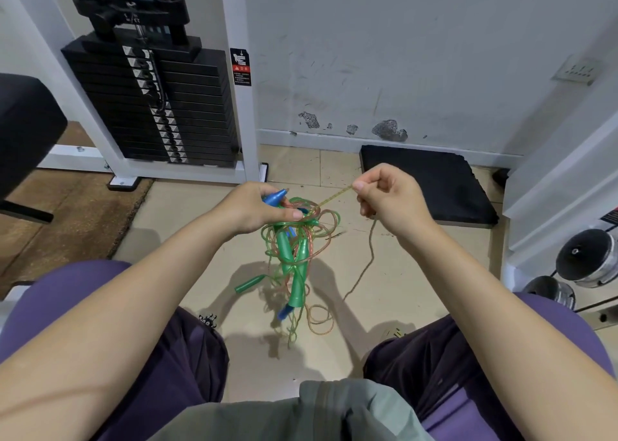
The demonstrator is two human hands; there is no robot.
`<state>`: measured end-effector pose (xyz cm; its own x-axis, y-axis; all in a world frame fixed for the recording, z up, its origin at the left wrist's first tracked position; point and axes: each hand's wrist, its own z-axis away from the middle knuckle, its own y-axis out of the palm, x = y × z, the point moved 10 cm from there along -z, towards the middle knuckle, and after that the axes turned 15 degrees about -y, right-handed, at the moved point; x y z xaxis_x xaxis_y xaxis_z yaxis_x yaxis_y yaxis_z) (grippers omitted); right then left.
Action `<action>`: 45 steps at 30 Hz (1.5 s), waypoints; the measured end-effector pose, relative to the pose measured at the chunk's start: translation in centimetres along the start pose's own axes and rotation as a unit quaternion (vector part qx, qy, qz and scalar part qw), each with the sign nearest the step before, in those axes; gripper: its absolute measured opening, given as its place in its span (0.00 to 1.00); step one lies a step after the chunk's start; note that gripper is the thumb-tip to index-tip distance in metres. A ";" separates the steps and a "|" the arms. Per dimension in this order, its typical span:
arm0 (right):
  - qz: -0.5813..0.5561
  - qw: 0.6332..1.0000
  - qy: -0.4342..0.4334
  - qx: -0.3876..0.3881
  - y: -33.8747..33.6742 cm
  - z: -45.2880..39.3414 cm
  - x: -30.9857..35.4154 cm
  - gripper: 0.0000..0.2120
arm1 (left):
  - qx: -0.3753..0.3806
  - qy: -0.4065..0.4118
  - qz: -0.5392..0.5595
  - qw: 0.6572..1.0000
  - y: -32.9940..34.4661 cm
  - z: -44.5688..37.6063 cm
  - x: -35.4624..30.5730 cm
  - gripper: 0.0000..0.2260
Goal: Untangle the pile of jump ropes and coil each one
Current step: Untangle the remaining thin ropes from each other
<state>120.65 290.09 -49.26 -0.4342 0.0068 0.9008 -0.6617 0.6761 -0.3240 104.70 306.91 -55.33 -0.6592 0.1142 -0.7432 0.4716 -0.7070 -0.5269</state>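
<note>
My left hand (255, 209) grips the top of the tangle of jump ropes (294, 243), fingers curled round a blue handle (276, 197), so the bundle hangs over the tile floor (187, 213) between my knees. My right hand (389, 196) pinches one thin yellowish cord (334, 197), pulled taut from the knot. I count three green tapered plastic handles and two blue. Weight stack (150, 106) left, black mat (431, 186) right.

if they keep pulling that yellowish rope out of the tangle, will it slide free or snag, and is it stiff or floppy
Probably floppy: the yellowish rope droops in loose curves below the right hand. It may snag, since it runs into the dense tangle that the left hand holds. The bundle looks light, hanging from one hand.
</note>
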 end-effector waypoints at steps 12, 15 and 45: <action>-0.044 0.995 0.008 0.093 2.7 0.5 -0.1 0.10 | 0.020 -0.006 0.143 0.989 -0.5 1.2 -0.2 0.14; -0.023 0.992 -0.033 0.118 3.2 0.5 0.7 0.11 | -0.008 -0.017 0.181 0.983 -1.0 1.1 0.1 0.14; -0.168 0.979 0.052 0.105 5.0 1.5 -0.8 0.03 | -0.030 0.065 0.043 0.997 -0.2 1.3 -1.1 0.19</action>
<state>116.77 292.33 -52.04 -0.1127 -0.1085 0.9877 -0.8726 0.4863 -0.0462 104.63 306.02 -53.87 -0.5351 0.1468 -0.8319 0.5598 -0.6759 -0.4794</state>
